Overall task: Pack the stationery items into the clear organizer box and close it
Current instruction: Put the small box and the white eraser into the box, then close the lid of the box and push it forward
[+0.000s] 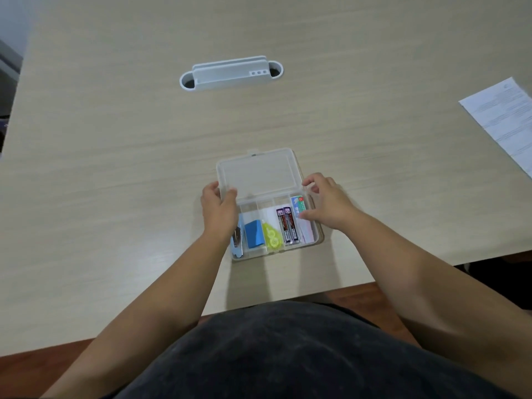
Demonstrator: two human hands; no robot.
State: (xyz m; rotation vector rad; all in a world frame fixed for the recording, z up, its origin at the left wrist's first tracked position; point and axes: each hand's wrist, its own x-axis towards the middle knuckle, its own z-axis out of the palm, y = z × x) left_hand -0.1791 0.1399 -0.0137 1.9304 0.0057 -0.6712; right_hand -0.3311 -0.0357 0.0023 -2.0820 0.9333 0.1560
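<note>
Clear plastic organizer box point(276, 226) sits packed on the pale wooden desk point(115, 168). Left hand point(218, 210) pinches the raised transparent lid point(259, 172); right hand point(325, 204) hovers, fingers point(309, 182) spread. Likely light, stiff, slippery; grip the lid's side edges.

Big pale wood-grain desk point(115, 168) fills pretty much the whole view, lit soft and even with only faint shadows. There's a white cable grommet box point(231, 72) set into the desktop toward the far side. A printed sheet of paper point(502, 116) sits off at the right edge. Reddish-brown wood floor point(34, 367) shows below the near edge.
</note>
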